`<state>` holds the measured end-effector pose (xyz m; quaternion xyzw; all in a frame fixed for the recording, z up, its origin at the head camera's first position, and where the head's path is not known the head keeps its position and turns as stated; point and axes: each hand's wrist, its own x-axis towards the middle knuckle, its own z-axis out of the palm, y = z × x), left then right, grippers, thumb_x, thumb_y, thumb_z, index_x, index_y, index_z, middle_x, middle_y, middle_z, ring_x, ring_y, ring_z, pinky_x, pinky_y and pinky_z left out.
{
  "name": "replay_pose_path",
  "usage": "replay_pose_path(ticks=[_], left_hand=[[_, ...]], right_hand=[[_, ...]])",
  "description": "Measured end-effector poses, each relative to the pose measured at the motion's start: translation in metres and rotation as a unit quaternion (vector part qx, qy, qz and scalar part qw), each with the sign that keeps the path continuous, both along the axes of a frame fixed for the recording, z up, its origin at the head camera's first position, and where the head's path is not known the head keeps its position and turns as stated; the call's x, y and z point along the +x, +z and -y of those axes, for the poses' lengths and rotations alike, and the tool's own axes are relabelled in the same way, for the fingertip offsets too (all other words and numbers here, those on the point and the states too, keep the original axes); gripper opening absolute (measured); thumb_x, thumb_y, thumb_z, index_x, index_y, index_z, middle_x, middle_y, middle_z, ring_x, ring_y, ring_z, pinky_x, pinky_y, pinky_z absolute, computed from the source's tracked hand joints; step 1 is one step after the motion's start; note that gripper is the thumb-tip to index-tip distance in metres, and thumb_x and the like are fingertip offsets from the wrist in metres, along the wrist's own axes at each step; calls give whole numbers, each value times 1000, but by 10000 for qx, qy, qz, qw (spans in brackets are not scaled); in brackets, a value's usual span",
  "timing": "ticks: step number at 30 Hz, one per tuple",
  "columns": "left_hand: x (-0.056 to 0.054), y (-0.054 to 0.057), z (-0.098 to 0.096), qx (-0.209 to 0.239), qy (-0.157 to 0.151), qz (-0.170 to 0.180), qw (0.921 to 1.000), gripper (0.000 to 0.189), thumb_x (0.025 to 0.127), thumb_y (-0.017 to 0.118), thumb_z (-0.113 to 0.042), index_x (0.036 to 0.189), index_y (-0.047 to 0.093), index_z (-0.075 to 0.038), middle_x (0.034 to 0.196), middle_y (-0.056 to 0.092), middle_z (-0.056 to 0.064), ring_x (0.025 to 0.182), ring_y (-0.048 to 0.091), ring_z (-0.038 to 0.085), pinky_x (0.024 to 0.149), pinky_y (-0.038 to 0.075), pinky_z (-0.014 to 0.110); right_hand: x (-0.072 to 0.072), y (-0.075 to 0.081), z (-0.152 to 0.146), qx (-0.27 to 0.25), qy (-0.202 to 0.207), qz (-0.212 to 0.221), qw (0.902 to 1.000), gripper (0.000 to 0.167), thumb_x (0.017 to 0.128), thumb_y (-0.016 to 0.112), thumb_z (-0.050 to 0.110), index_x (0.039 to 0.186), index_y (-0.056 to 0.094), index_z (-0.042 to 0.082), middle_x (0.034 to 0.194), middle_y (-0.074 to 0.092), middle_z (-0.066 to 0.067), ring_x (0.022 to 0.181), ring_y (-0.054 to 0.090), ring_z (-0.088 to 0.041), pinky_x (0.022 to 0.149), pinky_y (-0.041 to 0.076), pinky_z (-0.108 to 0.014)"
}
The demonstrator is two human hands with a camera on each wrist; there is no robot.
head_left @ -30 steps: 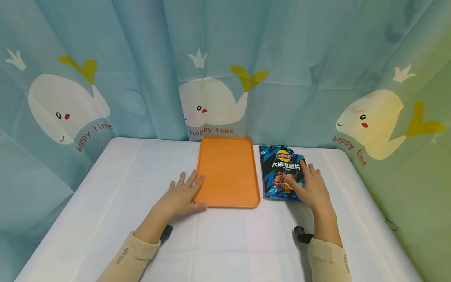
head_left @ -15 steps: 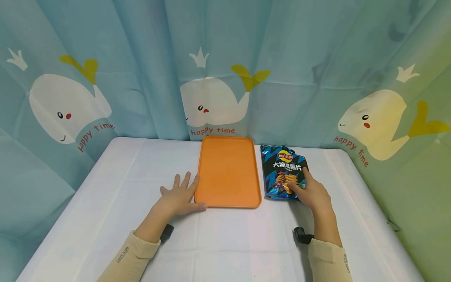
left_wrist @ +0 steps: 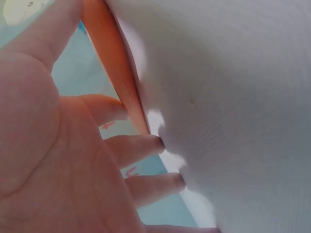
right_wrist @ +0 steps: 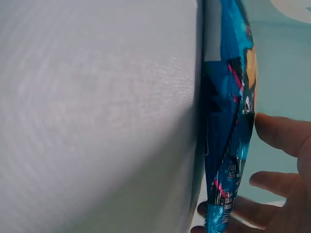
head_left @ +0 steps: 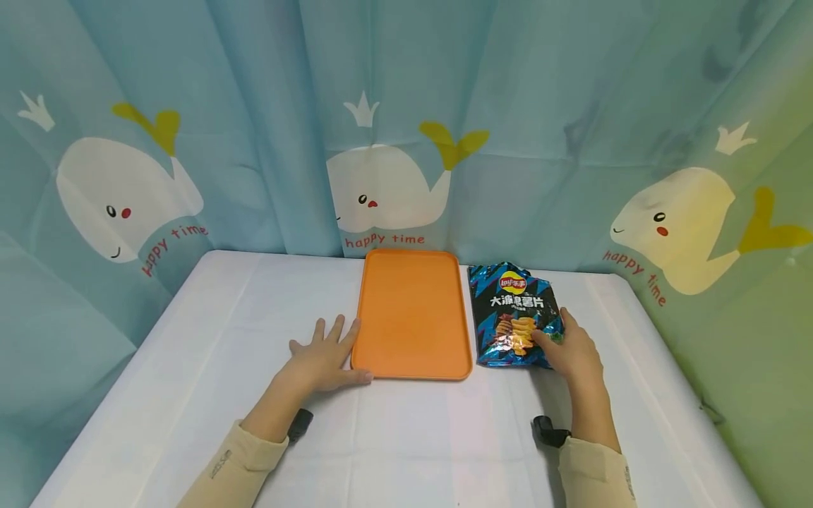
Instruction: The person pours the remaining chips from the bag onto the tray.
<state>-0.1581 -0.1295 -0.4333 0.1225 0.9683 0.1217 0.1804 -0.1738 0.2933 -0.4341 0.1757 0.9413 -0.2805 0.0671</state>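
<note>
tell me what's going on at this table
A person is working at a white table with both hands. The right grip holds the right side of a blue-and-black Lay's chip bag between thumb and fingers. The left grip, fingers spread, touches the left edge of an orange tray. The bag is to the right of the tray, beside it rather than on it.

The left hand (head_left: pixel 322 361) is palm down, fingers (left_wrist: pixel 133 149) spread; the right hand (head_left: pixel 574 351) curls in a grip.
</note>
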Motion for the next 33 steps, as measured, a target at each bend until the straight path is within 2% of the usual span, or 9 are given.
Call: replay_pose_path(ticks=[3,7,11,16,18,20,23,25,33], left_hand=[[2,0,0,10,6,-19,10000,106,83,65,-69,161,19,-14,165,16,23,148,10,55,95,18,87],[4,-1,0,31,10,-59,10000,105,83,65,-69,160,21,-14,164,17,23,147,12,55,95,19,87],[3,-2,1,14,7,-75,10000,105,83,65,-69,160,21,-14,164,17,23,147,12,55,95,19,87],[2,-2,1,15,14,-90,10000,105,82,65,-69,161,21,-15,164,17,22,148,11,55,95,18,87],[2,-2,1,32,14,-94,9999,105,82,66,-69,161,21,-15,164,16,22,148,11,55,95,18,87],[2,-2,1,39,13,-91,10000,105,82,66,-69,161,20,-15,164,16,22,148,11,55,95,18,88],[3,-2,1,22,6,-88,10000,105,82,65,-69,161,20,-14,165,16,22,148,11,55,95,18,87],[3,-3,1,1,5,-87,10000,106,82,65,-70,161,20,-15,165,16,22,148,11,55,95,18,87],[2,-2,1,3,-28,-97,9999,105,83,64,-69,161,19,-15,165,16,22,148,11,54,95,18,87]], right_hand=[[1,-2,-1,-222,-250,-495,9982,80,99,56,38,159,15,4,150,34,-37,136,33,-57,106,31,-71],[4,-3,-2,-660,-547,-1076,9905,67,102,53,26,158,24,6,143,44,-34,128,45,-51,102,40,-65],[4,-4,-3,-1013,-784,-1209,9844,63,102,53,27,157,29,7,143,47,-32,124,50,-49,98,46,-61],[3,-4,-2,-1163,-930,-1214,9814,61,102,52,30,156,33,8,142,50,-32,126,51,-47,100,47,-59],[2,-3,-1,-1250,-1000,-1344,9779,58,103,51,29,155,35,10,139,54,-30,121,56,-43,96,50,-55],[2,-2,0,-1315,-1092,-1548,9730,55,103,51,29,154,39,13,133,59,-27,112,60,-37,87,56,-43],[3,2,3,-1380,-1253,-1863,9647,50,103,51,29,152,45,19,125,64,-20,100,60,-27,75,53,-23],[3,5,4,-1408,-1342,-2048,9593,48,102,52,31,150,48,23,120,65,-17,95,57,-21,69,47,-15],[6,16,10,-1448,-1401,-2819,9381,41,101,56,31,141,58,27,112,69,-11,86,58,-9,75,46,-14]])
